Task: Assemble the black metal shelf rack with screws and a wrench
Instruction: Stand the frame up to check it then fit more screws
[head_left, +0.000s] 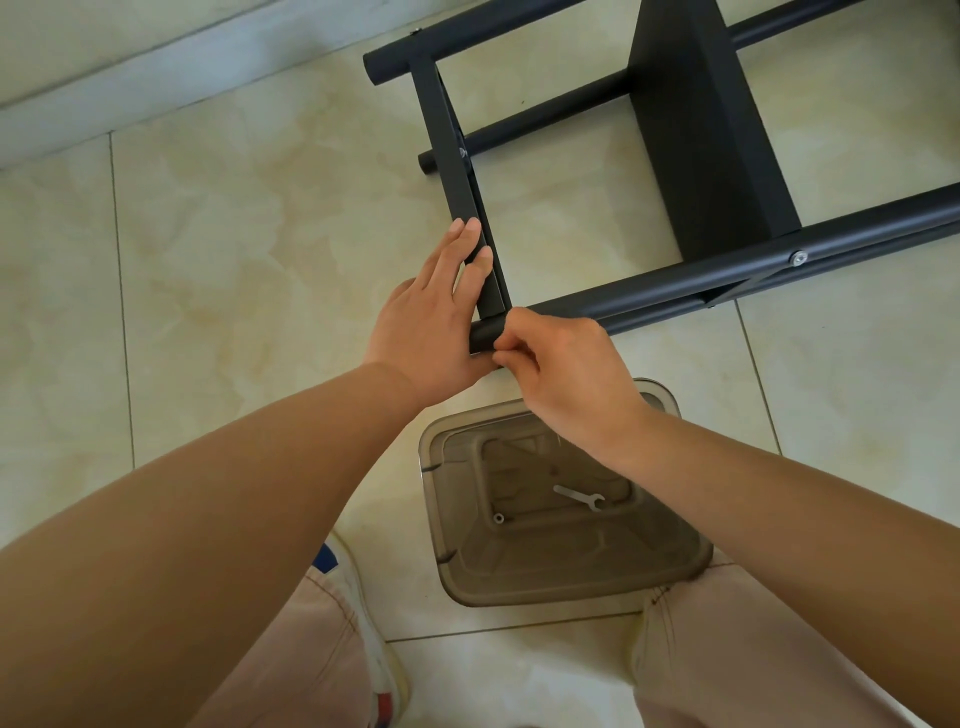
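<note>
On the floor: your black rack lies on its side on the tiles.
Tray: brown see-through plastic, between your legs, just beside the rack.
Left hand: flat, fingers straight along the end crossbar.
Right hand: fingers curled, tips pinched at the near tube's end; whether they hold anything, you cannot tell.
Wrench: in the tray.
Small silver fastener: near the wrench.

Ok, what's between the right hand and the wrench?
In the head view, just the brown tray's far rim and bare tray bottom. The wrench lies inside it, nearer the person than the right hand, which grips the rack tube.
</note>
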